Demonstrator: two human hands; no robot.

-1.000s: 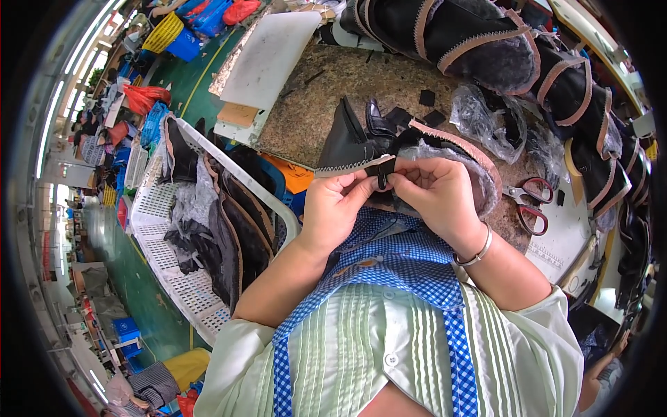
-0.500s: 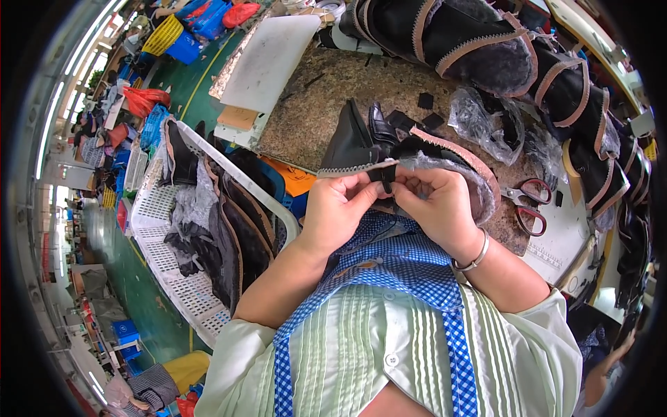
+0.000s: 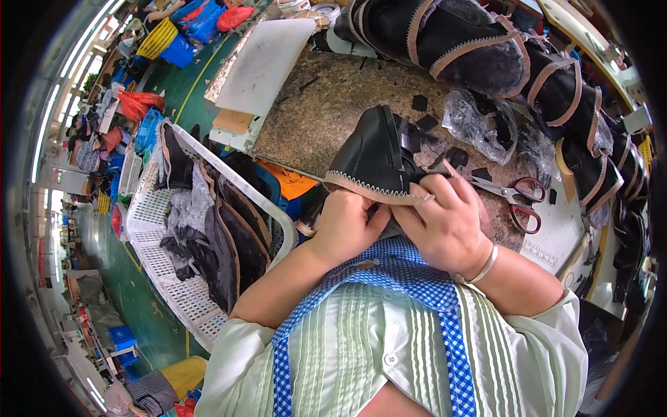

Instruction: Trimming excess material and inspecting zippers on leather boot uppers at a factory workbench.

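Both hands pinch a black leather shoe upper (image 3: pixel 372 156) at its tan zigzag-stitched edge, above the near rim of the speckled brown counter (image 3: pixel 316 111). The left hand (image 3: pixel 345 224) and right hand (image 3: pixel 445 221) curl their fingers closed on the trim, apparently folding it. Red-handled scissors (image 3: pixel 511 196) lie at three o'clock.

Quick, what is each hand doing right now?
Left hand: closed, gripping the tan stitched edge of the black shoe upper.
Right hand: fingers curled over the same shoe upper's edge, holding it.
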